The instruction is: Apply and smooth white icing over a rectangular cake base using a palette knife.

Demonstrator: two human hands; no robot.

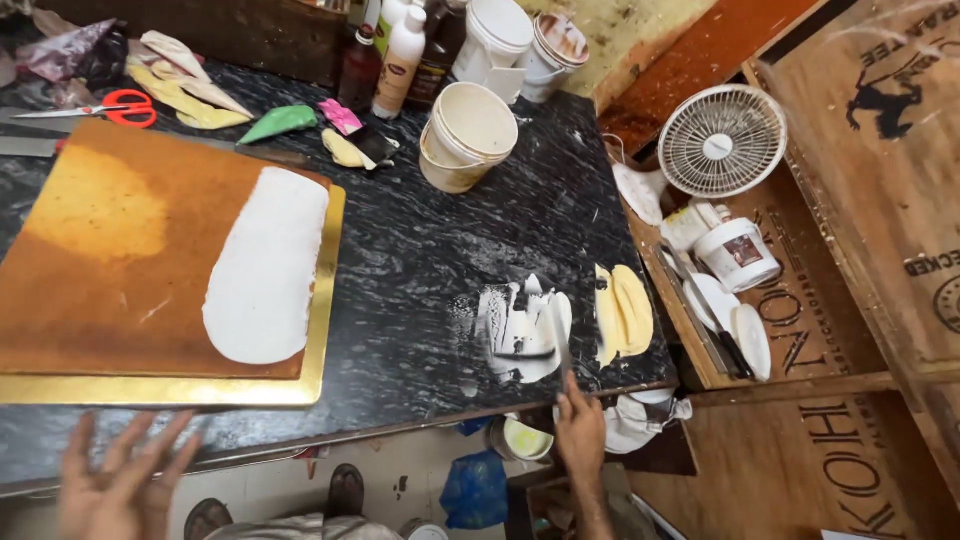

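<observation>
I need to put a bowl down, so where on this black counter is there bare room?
The widest bare patch of the black counter lies between the gold cake board and the smeared white cream, in front of the stacked buckets. The back edge is crowded with bottles, piping bags and scissors.

The left hand (125,485) at seven o'clock was motion-blurred and cut off at the wrist by the bottom edge. At eleven o'clock the sponge cake (130,250) ran off the left edge. The right hand's (580,435) grip hid the spatula (560,340) handle. Bottles (400,60) at twelve o'clock lost their tops.
</observation>
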